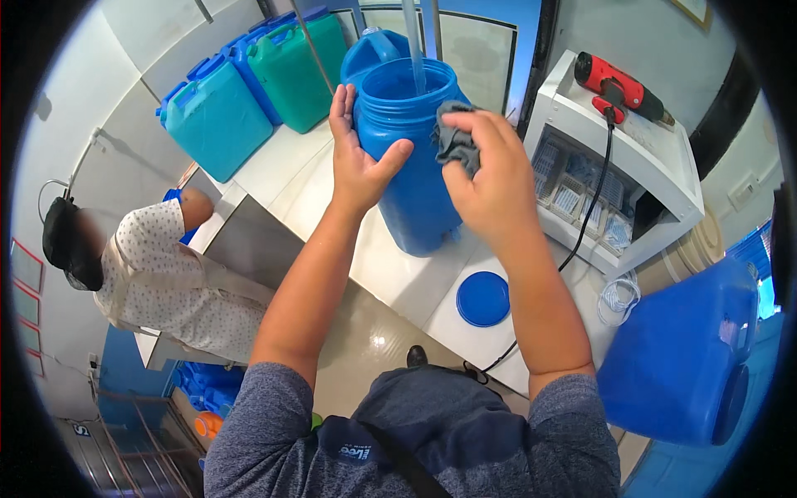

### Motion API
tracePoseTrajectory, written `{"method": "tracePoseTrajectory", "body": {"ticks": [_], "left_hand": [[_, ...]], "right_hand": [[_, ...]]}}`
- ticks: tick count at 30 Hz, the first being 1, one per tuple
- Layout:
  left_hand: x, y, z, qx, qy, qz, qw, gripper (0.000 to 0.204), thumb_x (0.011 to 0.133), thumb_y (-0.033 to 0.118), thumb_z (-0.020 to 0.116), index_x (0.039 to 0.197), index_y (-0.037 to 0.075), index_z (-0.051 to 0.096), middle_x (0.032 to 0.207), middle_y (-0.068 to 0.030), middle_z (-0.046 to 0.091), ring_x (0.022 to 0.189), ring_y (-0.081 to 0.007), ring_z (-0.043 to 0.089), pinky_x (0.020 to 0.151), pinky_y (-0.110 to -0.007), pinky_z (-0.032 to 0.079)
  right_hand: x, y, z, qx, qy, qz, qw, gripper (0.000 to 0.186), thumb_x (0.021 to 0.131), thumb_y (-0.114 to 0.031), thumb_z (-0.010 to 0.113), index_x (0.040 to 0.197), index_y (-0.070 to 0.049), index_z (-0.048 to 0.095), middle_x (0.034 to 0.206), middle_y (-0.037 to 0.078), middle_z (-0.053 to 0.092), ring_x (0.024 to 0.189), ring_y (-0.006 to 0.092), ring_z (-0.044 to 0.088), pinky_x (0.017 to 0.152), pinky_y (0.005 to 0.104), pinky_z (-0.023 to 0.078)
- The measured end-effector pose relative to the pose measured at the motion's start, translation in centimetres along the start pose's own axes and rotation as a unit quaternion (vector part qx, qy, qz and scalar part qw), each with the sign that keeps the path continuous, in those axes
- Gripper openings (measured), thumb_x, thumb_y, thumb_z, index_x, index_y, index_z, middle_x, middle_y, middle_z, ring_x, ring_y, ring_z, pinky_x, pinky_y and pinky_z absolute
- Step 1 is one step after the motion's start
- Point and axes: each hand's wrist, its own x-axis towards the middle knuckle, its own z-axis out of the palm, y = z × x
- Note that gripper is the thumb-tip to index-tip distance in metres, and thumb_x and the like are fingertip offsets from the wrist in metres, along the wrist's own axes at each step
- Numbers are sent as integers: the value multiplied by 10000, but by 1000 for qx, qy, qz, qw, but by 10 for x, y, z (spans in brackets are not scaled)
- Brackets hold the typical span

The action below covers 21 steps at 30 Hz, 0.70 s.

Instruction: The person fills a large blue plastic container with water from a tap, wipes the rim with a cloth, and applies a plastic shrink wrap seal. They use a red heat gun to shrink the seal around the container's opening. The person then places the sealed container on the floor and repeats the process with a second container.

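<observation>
Container (419, 199) is standing uncapped on the white worktop (286, 183), directly in front of the body, and is being touched from both sides. Its left side is being met near the neck by the left hand (363, 170), which is being held open, with the thumb spread across the front. A grey cloth (457, 149) is being gripped by the right hand (494, 174) and is being held against the right of the neck. The mouth is being entered from above by a clear column (415, 41); whether it is water or a tube cannot be told.

Behind, the space is being blocked by a handled blue jug (363, 60), partly hidden by the container. To the left, the worktop is being taken up by a turquoise jug (217, 124), a dark blue jug (256, 83) and a green jug (303, 70). Beyond the right hand, the way is being closed by a white cabinet (679, 162), on which a red heat gun (602, 75) is being carried. Its black cord (602, 174) is hanging across the cabinet's front and is being partly covered by the right forearm. Beside that forearm, a round blue lid (482, 299) is lying flat. A large blue jug (672, 357) is filling the far right. At the left, a co-worker (158, 266) is being seen from above.
</observation>
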Motion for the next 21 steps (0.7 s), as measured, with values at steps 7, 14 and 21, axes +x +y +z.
{"method": "tracePoseTrajectory", "body": {"ticks": [7, 14, 21], "left_hand": [[0, 3, 1, 9, 5, 1, 1000, 1286, 758, 484, 871, 1602, -7, 33, 1622, -337, 193, 1504, -408, 284, 1214, -467, 266], [-3, -1, 5, -3, 24, 18, 1000, 1277, 757, 466, 884, 1592, -21, 49, 1609, -300, 237, 1467, -373, 332, 1205, -461, 289], [-5, -2, 8, 9, 36, 43, 998, 1239, 787, 507, 864, 1587, -2, 66, 1594, -260, 290, 1440, -347, 374, 1193, -455, 312]], "right_hand": [[35, 23, -1, 150, -72, 261, 951, 283, 826, -124, 702, 1100, -53, 700, 1031, 144, 691, 922, 287, 690, 832, 363, 535], [-30, 73, 25, 241, 75, 254, 934, 404, 962, -353, 703, 1034, 44, 704, 1009, 157, 726, 929, 229, 694, 825, 345, 529], [-44, 190, 106, 34, -109, 375, 920, 495, 875, -236, 725, 1294, 1, 609, 1161, 257, 709, 1082, 390, 691, 939, 448, 538]]}}
